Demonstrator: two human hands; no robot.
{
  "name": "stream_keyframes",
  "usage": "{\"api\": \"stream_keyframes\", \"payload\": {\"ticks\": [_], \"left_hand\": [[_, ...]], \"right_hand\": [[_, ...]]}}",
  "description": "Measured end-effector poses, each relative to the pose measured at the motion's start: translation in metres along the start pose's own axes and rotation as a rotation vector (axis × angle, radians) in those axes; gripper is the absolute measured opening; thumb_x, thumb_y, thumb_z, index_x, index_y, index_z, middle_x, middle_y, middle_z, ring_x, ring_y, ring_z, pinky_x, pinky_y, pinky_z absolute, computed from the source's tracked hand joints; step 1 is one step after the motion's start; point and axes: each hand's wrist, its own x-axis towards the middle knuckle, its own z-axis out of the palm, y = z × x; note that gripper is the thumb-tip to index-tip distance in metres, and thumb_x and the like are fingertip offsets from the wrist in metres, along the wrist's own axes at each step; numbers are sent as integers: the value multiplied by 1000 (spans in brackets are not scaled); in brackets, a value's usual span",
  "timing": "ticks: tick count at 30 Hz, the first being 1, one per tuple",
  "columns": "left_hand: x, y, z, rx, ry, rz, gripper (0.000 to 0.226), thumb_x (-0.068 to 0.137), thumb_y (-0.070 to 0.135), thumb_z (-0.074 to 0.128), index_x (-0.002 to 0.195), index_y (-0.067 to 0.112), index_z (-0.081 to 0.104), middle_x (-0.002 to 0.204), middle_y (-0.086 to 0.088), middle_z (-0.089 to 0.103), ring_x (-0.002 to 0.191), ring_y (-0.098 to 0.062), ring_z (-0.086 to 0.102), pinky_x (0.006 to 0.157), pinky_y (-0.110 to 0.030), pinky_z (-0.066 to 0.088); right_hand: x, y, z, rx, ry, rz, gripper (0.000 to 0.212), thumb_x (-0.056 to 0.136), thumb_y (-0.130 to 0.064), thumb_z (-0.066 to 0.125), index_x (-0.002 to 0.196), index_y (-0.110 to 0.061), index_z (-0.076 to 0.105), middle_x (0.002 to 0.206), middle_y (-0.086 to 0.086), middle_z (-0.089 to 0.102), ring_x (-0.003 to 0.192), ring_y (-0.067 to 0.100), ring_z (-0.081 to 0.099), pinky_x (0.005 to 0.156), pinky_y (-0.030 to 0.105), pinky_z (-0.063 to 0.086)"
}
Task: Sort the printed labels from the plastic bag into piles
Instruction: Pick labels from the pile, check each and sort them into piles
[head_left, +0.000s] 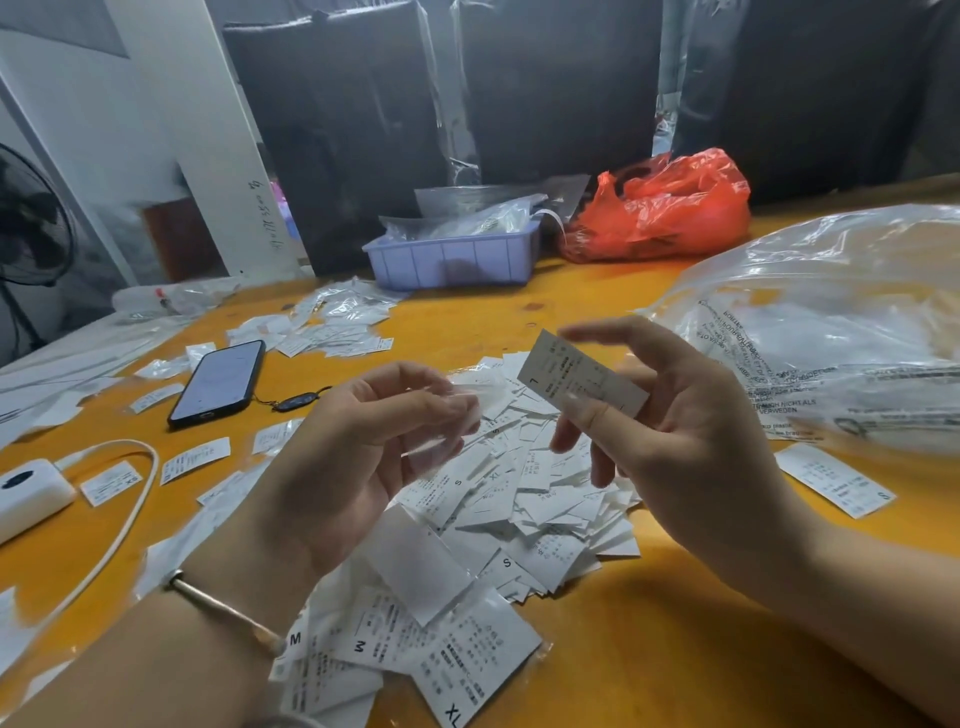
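Above the orange tabletop (649, 649) | right hand (675, 431) pinches 1 printed label (582, 376) marked L | left hand (363, 447) grips a small clear sleeve (462, 410) | heap of labels (519, 499) lies beneath both hands | big plastic bag (831, 322) at right

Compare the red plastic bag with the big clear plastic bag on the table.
The red plastic bag is opaque red and bunched at the far edge of the orange table; the clear plastic bag is see-through and lies at the right. The clear bag carries black printed text; the red bag shows none. The clear bag looks larger and spreads flatter. Both are crinkled plastic resting on the table, untouched by the hands.
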Motion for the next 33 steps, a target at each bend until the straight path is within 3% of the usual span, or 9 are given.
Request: {"api": "stream_keyframes", "payload": {"ticks": [2,6,9,14,19,23,26,31,33], "left_hand": [[-1,0,1,35,-6,29,17,63,8,73,57,22,64,75,-5,71,72,-16,70,66,-23,58],[-3,0,5,95,-16,95,22,57,14,80,63,20,59,75,-4,71,73,-16,69,72,-26,57],[-5,0,9,144,-34,124,31,52,16,87,70,20,62,75,-3,71,74,-16,69,76,-32,52],[-8,-2,13,280,-34,124,46,54,24,79,98,14,70,86,-7,76,75,-16,72,57,-21,54],[-10,-2,12,484,-87,176,32,70,32,72,89,8,75,80,-9,75,72,-20,73,58,-22,55],[-10,-2,11,484,-59,218,28,68,31,72,85,8,75,79,-9,76,70,-23,74,59,-22,56],[-9,-1,10,484,-38,249,25,68,28,73,84,9,76,78,-9,76,70,-23,74,59,-23,57],[-11,0,10,440,-20,284,33,61,30,76,84,6,76,77,-11,76,71,-24,75,62,-26,59],[-11,0,11,438,-15,289,33,60,29,76,84,5,75,77,-11,76,70,-24,74,62,-25,59]], "right_hand": [[-1,0,0,-18,-6,-1,39,88,-3,62,118,-28,66,68,5,70,47,14,57,47,21,47],[-1,-2,0,-15,-108,7,13,87,-20,65,95,-16,75,69,2,71,53,10,61,48,15,45],[-1,-4,3,-63,-183,9,32,74,-45,68,88,-16,75,70,0,71,57,12,65,51,27,54],[2,1,3,-109,-125,18,12,84,-18,71,74,-11,72,61,2,69,48,12,59,48,20,48],[1,2,2,-89,-156,36,14,86,-9,67,73,-10,72,62,4,68,51,13,60,50,21,45],[8,-10,-4,-74,-53,-31,21,92,-1,55,101,-13,70,71,6,68,58,14,61,54,18,45],[15,-27,-21,-159,-48,-179,45,93,4,52,129,-22,50,82,2,64,65,11,64,54,20,51],[16,-51,-36,-241,-58,-312,9,84,-8,59,92,-8,55,74,-4,66,62,13,67,47,20,50],[14,-52,-32,-257,-69,-317,5,85,-9,63,86,-4,61,71,-9,66,59,11,67,45,18,49]]}}
